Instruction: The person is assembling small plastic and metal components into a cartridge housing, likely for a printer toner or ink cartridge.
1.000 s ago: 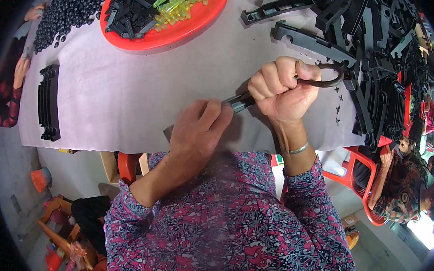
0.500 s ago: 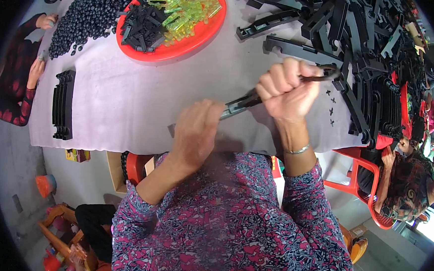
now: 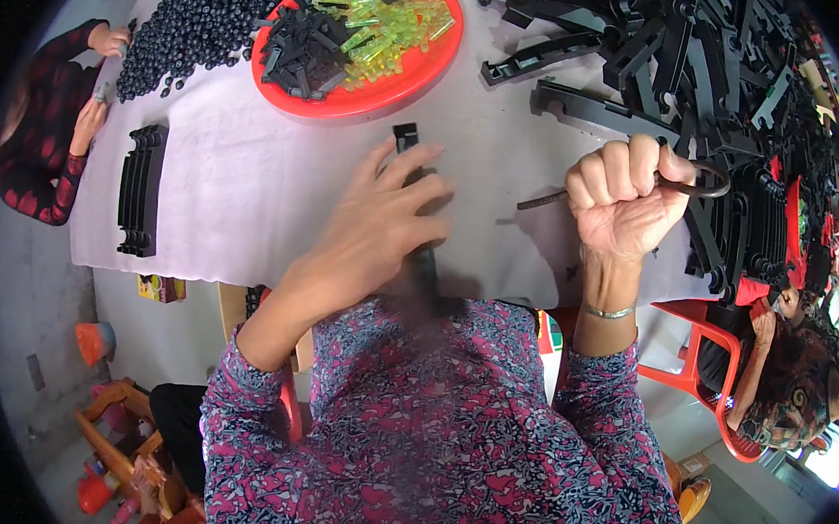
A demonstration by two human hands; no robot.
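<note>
My left hand (image 3: pixel 379 212) is spread over a long black plastic part (image 3: pixel 405 136), its fingers stretched and apart. The part stands roughly lengthwise away from me near the table's front edge; my hand hides its middle, and its near end is blurred. To the right, my right hand (image 3: pixel 625 193) is raised with its fingers wrapped round a dark looped tool (image 3: pixel 717 184). The tool's curved loop sticks out on the thumb side and a thin straight tip on the other side; the fist hides the rest, so its exact kind is unclear.
A red plate (image 3: pixel 352 114) holds small black pieces and yellow-green clear pieces. Small black round pieces (image 3: pixel 198 32) are heaped at far left, above joined black parts (image 3: pixel 142 190). Many long black parts (image 3: pixel 663 56) pile up at right. Another person's hands (image 3: pixel 89 117) rest at the left edge.
My hands have moved apart. The right has drawn the tool away to the right; the left has opened from its grip, and the black part now points away from me.
</note>
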